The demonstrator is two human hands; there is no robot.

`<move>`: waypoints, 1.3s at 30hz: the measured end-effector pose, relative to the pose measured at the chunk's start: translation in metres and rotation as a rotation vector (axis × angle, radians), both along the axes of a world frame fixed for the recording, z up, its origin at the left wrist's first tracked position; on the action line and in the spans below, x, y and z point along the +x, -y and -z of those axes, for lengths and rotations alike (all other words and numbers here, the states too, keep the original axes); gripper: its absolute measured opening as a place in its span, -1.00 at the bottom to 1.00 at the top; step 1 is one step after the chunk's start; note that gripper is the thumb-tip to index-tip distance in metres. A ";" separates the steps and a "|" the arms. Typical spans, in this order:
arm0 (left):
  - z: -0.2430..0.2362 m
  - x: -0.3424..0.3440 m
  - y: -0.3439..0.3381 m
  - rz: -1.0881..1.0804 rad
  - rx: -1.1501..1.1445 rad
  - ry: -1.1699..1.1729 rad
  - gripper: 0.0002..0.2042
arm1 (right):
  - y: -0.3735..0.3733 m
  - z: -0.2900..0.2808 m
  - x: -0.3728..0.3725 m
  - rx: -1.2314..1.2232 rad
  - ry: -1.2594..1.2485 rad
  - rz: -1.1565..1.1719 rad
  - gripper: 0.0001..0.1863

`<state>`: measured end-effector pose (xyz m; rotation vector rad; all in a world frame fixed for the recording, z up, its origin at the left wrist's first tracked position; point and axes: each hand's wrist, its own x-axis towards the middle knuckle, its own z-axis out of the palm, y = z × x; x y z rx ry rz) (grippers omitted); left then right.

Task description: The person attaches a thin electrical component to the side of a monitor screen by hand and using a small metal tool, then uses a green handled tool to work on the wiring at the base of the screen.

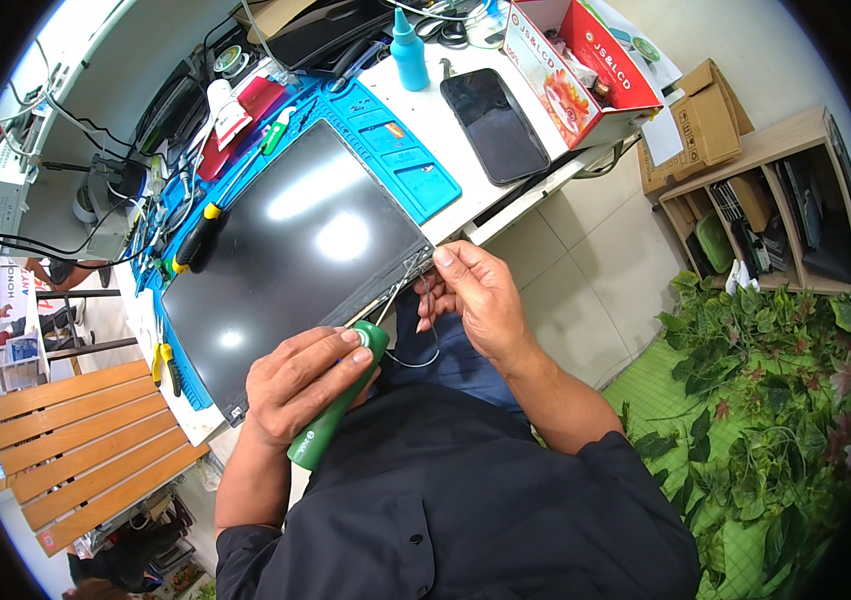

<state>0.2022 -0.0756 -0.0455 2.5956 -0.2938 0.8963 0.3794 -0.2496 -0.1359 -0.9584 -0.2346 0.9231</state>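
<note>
A dark laptop screen panel [286, 260] lies on a blue work mat [414, 170], its near edge overhanging toward my body. My left hand [301, 380] grips a green-handled tool [316, 445], with its thin metal shaft reaching along the panel's near edge toward the right corner. My right hand [471, 295] is closed at that corner, thumb on the edge, fingers around thin looped cables [414, 355] that hang below it. A black-and-yellow screwdriver [191, 243] lies beside the panel's far-left edge.
A phone [496, 125], blue bottle [410, 55] and red-and-white box [586, 70] sit on the desk. Tangled cables and tools crowd the back. Right are a cardboard box [691, 125], shelving [776, 175] and leafy greenery. A slatted bench [96, 430] and people appear at left.
</note>
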 end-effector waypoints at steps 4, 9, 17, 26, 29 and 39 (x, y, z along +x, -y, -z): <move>-0.001 -0.001 0.002 -0.013 0.000 -0.004 -0.60 | 0.000 0.001 0.000 0.000 -0.001 0.002 -0.60; -0.006 0.001 0.002 -0.024 -0.041 -0.013 -0.56 | 0.000 0.002 0.000 0.012 -0.006 -0.001 -0.60; -0.003 -0.002 0.004 -0.143 -0.097 -0.040 -0.53 | 0.000 0.002 0.000 0.017 -0.010 -0.001 -0.60; 0.004 -0.006 0.006 -0.258 -0.174 -0.060 -0.49 | 0.000 0.000 -0.001 0.009 -0.005 0.001 -0.59; 0.008 -0.006 0.005 -0.271 -0.179 -0.043 -0.49 | 0.000 -0.001 0.000 0.005 -0.006 0.001 -0.58; 0.009 -0.009 0.007 -0.271 -0.215 -0.029 -0.51 | 0.001 0.007 0.001 0.012 0.023 -0.016 -0.60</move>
